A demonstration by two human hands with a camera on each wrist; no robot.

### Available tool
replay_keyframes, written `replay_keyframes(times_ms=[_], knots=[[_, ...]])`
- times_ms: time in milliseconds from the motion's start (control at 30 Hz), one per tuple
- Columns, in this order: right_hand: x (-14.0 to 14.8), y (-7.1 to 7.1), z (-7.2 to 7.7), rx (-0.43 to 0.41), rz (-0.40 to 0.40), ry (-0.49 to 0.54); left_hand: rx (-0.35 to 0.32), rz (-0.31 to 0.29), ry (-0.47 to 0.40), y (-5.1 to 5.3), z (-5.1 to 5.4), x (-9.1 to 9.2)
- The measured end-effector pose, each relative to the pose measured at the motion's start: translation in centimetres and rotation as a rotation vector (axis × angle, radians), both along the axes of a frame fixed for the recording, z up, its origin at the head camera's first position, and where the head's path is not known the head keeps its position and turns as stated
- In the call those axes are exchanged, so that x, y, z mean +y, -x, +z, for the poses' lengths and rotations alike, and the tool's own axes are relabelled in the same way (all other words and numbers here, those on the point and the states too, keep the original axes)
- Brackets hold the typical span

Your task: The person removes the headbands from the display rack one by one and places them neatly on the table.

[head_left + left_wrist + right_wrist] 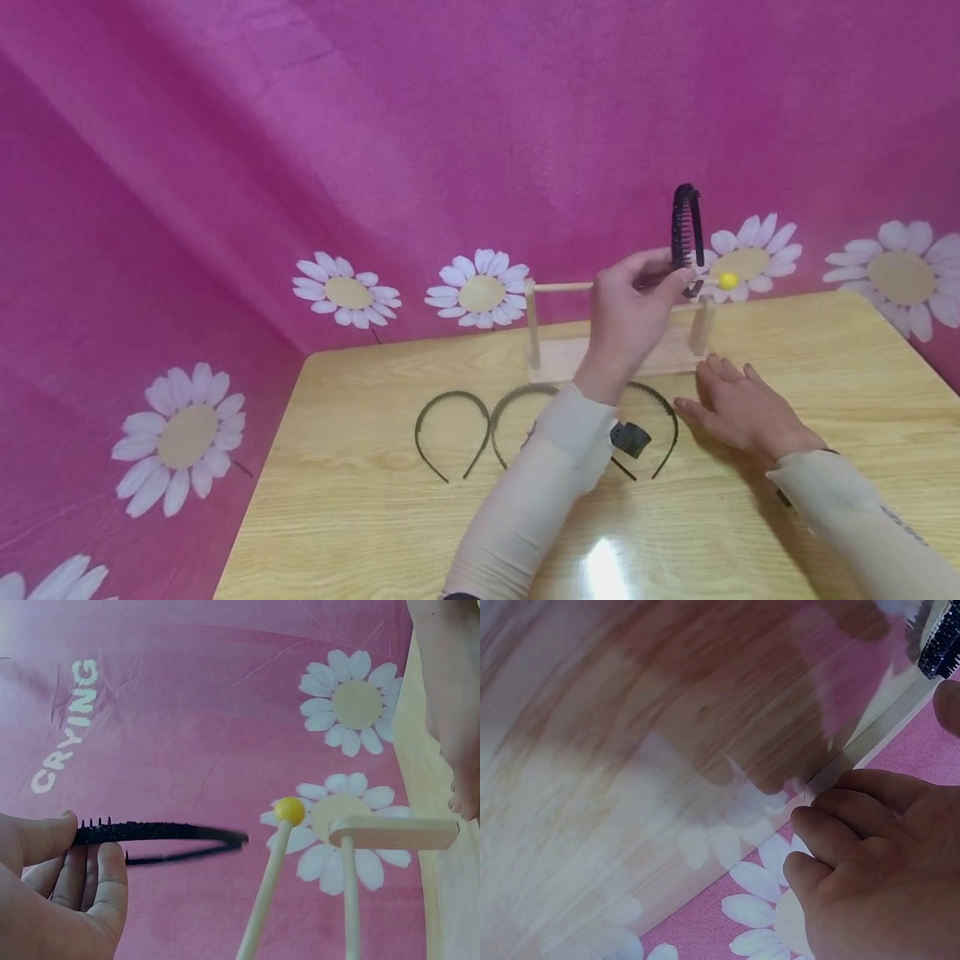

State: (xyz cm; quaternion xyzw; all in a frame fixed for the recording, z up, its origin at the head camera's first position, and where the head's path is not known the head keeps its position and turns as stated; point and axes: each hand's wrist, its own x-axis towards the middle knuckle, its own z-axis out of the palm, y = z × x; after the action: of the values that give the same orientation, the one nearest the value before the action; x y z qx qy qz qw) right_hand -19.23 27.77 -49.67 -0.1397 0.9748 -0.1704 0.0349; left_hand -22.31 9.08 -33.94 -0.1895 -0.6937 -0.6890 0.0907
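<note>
My left hand [626,321] pinches a black toothed headband [684,225] between thumb and fingers and holds it up near the yellow ball-tipped end of a wooden rod. In the left wrist view the headband [161,832] points toward the yellow ball [289,811], apart from it. The rod belongs to a light wooden stand [566,358] at the back of the table, partly hidden by my left hand. My right hand [750,408] lies palm down, fingers extended, its fingertips at the right end of the stand's base; whether it presses the base I cannot tell.
Black headbands lie on the wooden table [360,517]: one at left [452,395], a toothed one [501,408] beside it, and one at right [673,421], the latter two partly behind my left forearm. A pink cloth with daisies [480,125] hangs behind.
</note>
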Motion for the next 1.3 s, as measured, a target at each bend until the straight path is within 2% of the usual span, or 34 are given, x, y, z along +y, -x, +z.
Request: replay_keyframes(times_ms=[233, 433, 633, 833, 1033, 1167, 1300], knots=[[0.0, 0.1, -0.2, 0.012, 0.004, 0.002, 0.068, -0.017, 0.012, 0.1, 0.1, -2.0], [-0.1, 0.2, -0.3, 0.005, -0.001, 0.005, 0.026, -0.043, -0.058, -0.1, 0.1, -4.2], [-0.1, 0.0, -0.3, -0.003, -0.01, 0.005, 0.001, -0.009, 0.003, -0.5, 0.0, -6.7], [-0.1, -0.1, -0.3, -0.007, -0.01, 0.006, -0.078, -0.057, -0.016, -0.9, -0.6, -8.9], [-0.1, -0.1, -0.5, -0.002, 0.001, -0.008, -0.191, -0.117, -0.043, -1.3, -1.6, -11.5], [0.0, 0.0, -0.5, 0.011, 0.006, -0.027, -0.25, -0.119, -0.038, -1.5, -2.0, -13.4], [0.0, 0.0, -0.4, 0.013, 0.01, -0.029, -0.272, -0.118, -0.024, -1.5, -2.5, -15.2]])
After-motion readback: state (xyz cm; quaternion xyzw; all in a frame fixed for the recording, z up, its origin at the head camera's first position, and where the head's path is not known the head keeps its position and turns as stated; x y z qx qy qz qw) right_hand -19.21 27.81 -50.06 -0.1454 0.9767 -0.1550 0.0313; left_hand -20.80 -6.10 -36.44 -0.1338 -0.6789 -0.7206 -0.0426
